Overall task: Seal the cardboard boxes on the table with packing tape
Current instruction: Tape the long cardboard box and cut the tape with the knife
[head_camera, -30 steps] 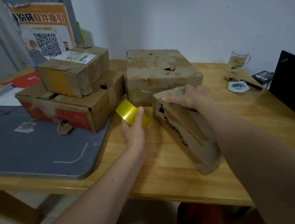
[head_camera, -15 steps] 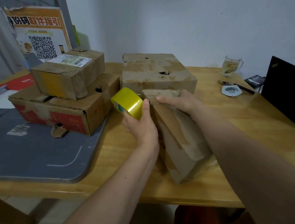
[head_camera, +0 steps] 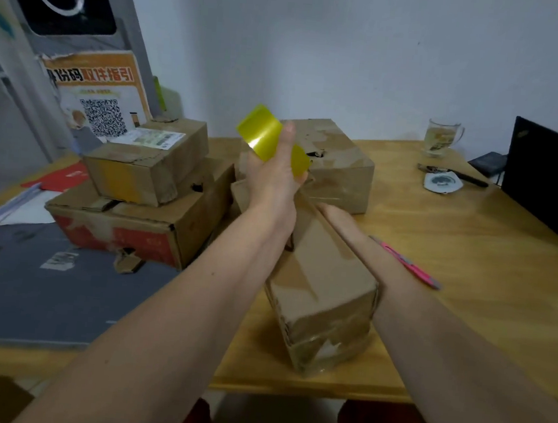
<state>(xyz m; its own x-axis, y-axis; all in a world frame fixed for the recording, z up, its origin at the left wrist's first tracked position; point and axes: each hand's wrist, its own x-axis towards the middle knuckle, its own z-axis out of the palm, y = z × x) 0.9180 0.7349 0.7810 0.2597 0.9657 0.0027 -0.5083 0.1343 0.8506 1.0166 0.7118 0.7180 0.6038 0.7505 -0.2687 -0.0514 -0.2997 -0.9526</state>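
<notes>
Yellow tape roll (head_camera: pixel 271 143) sits clutched in the left grip (head_camera: pixel 274 177), raised above the long cardboard box (head_camera: pixel 325 283) near the surface's front edge; the right grip (head_camera: pixel 334 216), mostly hidden, rests against that box, fingers unseen.

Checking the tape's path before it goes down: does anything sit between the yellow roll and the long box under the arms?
Nothing visible does. The left hand holds the tape roll above the far end of the long box; the right hand is hidden behind the left.
</notes>
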